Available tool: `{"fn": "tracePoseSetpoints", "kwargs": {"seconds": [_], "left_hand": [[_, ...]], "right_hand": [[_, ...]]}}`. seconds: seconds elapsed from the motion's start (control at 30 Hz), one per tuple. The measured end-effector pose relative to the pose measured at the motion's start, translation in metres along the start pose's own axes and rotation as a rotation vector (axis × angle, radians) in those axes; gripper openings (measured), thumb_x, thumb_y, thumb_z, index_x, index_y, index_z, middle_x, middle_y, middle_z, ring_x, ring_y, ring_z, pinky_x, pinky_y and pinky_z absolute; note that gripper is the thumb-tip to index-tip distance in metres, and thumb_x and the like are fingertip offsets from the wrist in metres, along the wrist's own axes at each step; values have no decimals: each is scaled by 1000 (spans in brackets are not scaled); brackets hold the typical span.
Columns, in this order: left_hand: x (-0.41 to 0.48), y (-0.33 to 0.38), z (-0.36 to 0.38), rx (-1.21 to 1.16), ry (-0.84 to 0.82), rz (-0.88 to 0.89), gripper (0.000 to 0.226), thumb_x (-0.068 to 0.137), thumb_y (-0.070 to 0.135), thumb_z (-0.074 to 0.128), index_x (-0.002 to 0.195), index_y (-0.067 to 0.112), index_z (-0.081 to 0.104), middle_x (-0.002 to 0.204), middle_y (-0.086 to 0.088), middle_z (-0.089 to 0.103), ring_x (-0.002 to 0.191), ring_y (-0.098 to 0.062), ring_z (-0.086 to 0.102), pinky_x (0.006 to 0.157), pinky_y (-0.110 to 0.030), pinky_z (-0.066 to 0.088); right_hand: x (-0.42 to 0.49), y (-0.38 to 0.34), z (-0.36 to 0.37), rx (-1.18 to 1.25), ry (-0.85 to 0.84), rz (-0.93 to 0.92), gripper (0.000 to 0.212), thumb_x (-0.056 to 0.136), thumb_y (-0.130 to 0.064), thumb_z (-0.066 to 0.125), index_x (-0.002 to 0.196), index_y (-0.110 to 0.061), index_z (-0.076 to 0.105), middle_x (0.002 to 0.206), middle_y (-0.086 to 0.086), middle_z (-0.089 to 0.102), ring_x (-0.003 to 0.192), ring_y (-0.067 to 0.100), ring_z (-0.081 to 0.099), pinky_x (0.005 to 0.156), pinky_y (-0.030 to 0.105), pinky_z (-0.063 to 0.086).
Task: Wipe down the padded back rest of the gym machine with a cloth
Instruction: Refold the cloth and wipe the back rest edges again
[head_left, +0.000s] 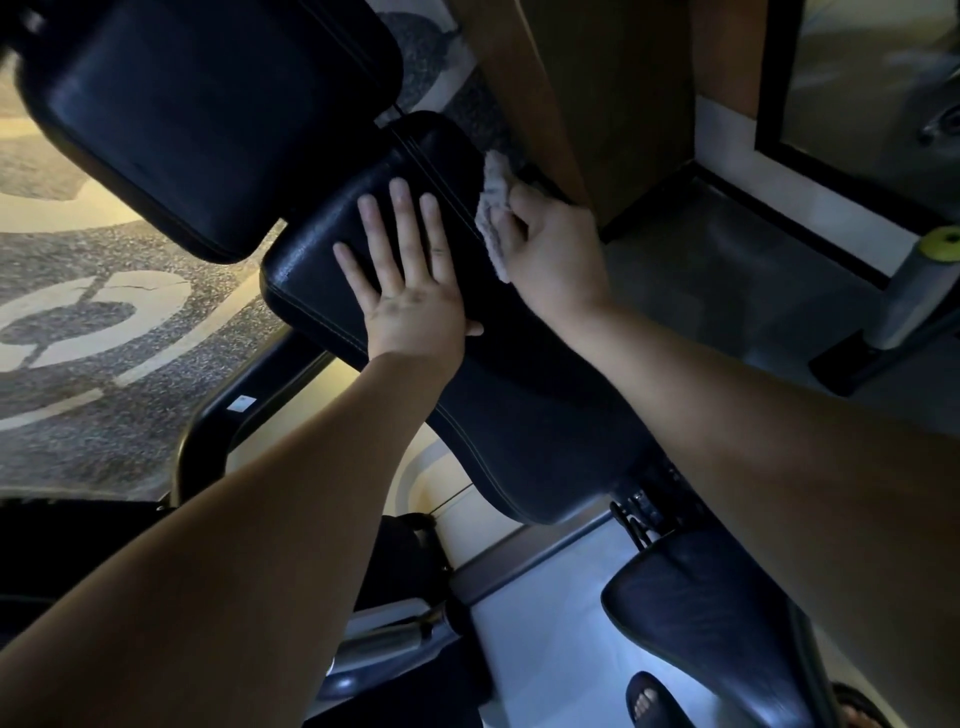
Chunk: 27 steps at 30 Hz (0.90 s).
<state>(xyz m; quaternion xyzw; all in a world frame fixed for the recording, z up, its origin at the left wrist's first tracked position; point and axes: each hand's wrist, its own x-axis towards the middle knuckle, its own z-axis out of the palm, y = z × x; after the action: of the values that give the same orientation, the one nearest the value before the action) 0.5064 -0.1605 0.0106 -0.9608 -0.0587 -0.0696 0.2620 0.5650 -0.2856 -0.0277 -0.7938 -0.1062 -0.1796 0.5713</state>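
Pressing my left grip (410, 275) flat on the black back rest (524, 415), I am holding it wide open and stretched out. My right grip (553, 249) is curling round the pale cloth (492, 208) and pushing it against the rest's right edge, near the top end. Another black pad (208, 119) is sitting just past that end.

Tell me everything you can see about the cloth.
The cloth is a small, pale grey-white rag that looks soft and nubby like terry. It is bunched up rather than spread flat. The right hand grips it, hiding its near part, and holds it against the right-side edge of the black padded back rest, towards the pad's far end.
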Motion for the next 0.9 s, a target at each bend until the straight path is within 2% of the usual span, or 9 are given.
{"fn": "tracePoseSetpoints", "kwargs": {"seconds": [0.1,0.23,0.3,0.43,0.57,0.63,0.77,0.83,0.9], "left_hand": [[-6,-4,-13,52,-9,23,143,75,64,75,152,9,-31,161,-17,-32,152,-43,-19,120,-66,4],[-10,-38,-46,-16,121,38,122,76,47,83,163,16,3,168,-11,10,153,-32,15,121,-51,21],[2,-50,-62,-94,123,-12,120,77,44,83,162,9,6,162,-15,22,149,-34,22,120,-47,27],[20,-45,-65,-46,-5,-35,130,70,54,85,160,1,7,158,-19,23,148,-36,23,120,-45,29],[19,-36,-53,63,75,-78,140,52,53,92,155,-6,18,149,-24,37,136,-39,40,115,-51,36],[18,-36,-54,112,90,-79,140,51,57,90,153,-7,20,144,-23,43,130,-39,46,109,-51,40],[18,-35,-55,163,111,-74,138,54,60,88,153,-8,20,143,-24,43,127,-39,47,105,-52,43],[18,-34,-53,165,99,-79,137,56,60,87,154,-8,19,145,-25,41,128,-39,46,105,-52,42],[19,-34,-54,182,79,-83,137,57,61,86,154,-9,18,145,-25,41,129,-38,46,105,-52,42]], "right_hand": [[-13,10,-9,-34,-91,80,26,103,-20,49,97,-5,68,89,12,70,84,24,67,75,34,51],[-5,2,-9,-2,-116,153,25,102,-20,51,108,-7,71,102,15,68,97,26,64,85,38,50],[-1,-3,-8,-16,-91,146,26,101,-23,53,116,-12,70,109,16,65,103,28,62,90,38,50],[8,-8,0,-20,-38,89,25,100,-20,53,111,-6,72,104,18,66,99,30,62,88,40,50],[27,-23,8,-11,49,-37,33,101,-25,47,103,-2,71,96,18,65,91,29,62,80,41,52],[44,-35,10,40,34,-70,34,103,-25,46,107,-1,70,98,17,65,92,28,62,79,37,51],[63,-45,12,111,57,-136,27,104,-19,48,94,-3,67,85,13,64,78,23,60,69,35,47],[53,-41,12,106,56,-130,25,104,-19,49,106,-2,67,96,14,67,89,24,63,75,29,45],[44,-36,12,55,71,-166,31,103,-20,48,123,-3,65,111,15,68,102,27,64,86,29,47]]}}
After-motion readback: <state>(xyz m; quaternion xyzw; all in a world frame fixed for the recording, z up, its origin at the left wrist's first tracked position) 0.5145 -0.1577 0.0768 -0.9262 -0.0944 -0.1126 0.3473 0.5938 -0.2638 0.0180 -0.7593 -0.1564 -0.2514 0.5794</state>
